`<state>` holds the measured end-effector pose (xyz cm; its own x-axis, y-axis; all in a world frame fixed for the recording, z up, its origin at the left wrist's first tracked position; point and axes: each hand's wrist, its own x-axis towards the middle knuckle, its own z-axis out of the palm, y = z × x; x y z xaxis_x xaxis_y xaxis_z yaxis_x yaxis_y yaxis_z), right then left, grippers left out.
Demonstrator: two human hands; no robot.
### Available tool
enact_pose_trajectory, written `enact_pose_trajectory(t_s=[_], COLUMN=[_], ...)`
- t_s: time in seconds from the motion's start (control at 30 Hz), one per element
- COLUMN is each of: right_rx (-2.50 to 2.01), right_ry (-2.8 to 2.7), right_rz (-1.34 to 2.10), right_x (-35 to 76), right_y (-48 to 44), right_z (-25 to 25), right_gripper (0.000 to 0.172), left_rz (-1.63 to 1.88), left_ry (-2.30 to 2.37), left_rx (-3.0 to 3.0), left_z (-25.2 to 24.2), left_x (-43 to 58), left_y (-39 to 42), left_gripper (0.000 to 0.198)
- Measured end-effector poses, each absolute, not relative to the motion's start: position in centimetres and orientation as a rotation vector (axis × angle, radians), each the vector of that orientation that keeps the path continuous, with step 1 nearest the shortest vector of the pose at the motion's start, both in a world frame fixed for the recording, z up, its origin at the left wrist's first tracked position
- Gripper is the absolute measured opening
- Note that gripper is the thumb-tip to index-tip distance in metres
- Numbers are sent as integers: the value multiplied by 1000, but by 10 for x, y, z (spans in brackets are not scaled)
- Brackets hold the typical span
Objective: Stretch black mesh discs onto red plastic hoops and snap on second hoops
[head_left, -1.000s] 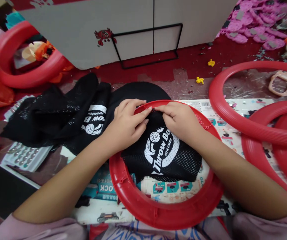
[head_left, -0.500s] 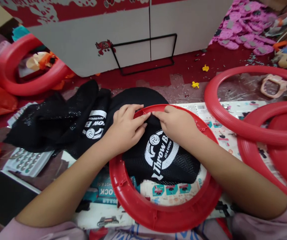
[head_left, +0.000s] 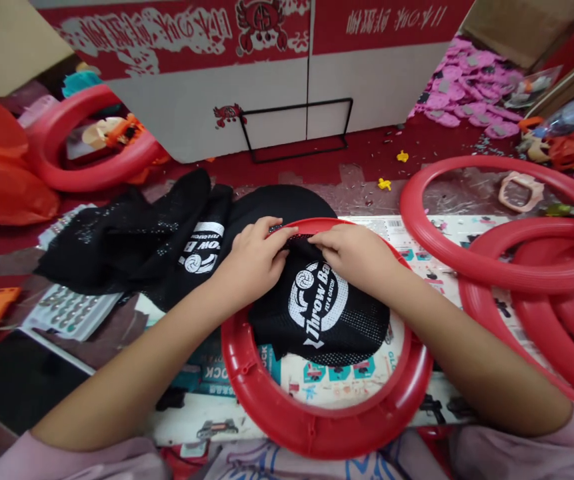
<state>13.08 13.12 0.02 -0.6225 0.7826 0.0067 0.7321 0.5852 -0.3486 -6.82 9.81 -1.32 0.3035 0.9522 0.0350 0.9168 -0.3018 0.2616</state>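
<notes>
A red plastic ring [head_left: 311,430] lies before me, its hollow side with small pegs facing up. Black mesh fabric [head_left: 274,330] with a white "Throw Ball" print droops across its opening. At the far rim, my left hand [head_left: 259,257] pinches the mesh edge, its index finger stretched along the rim. My right hand [head_left: 359,253] grips the same edge just to the right, thumb and fingertips pressed together. Both hands' fingers partly hide the pegs beneath.
More black mesh pieces [head_left: 137,233] lie at the left, by a clear tray [head_left: 79,313] of small round metal parts. Red rings [head_left: 411,213] are stacked at the right. A white and red carton [head_left: 177,113] stands behind. Yellow pieces [head_left: 385,184] and pink parts [head_left: 467,87] lie farther back.
The camera view has tilted up a little. My fingertips, nearly touching before, are now slightly farther apart, and the mesh edge between them lies higher on the far rim.
</notes>
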Motion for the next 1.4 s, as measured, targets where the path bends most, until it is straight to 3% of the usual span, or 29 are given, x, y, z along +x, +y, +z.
enact_pose_trajectory(t_s=[0.17,0.3,0.4,0.63,1.4], right_rx=[-1111,-1102,-1111,-1118,-1154], right_ry=[-2724,-2644,-2583,-2556,-2642], right_rz=[590,597,488,414,384], right_x=[134,136,136,132,129], right_y=[126,121,119,119,119], right_z=[3,-4,-12,-20,-18], right_gripper=[31,35,38,38,42], left_rz=[52,281,414,514,507], left_ry=[1699,1530,1403,1210,1277], left_rx=[2239,2140,1874,1538,1660], left_z=[15,21,10,-9,-15], left_x=[-78,-76,-72,-78,-78], left_y=[95,123,142,147,146], left_gripper=[85,41,26,21,17])
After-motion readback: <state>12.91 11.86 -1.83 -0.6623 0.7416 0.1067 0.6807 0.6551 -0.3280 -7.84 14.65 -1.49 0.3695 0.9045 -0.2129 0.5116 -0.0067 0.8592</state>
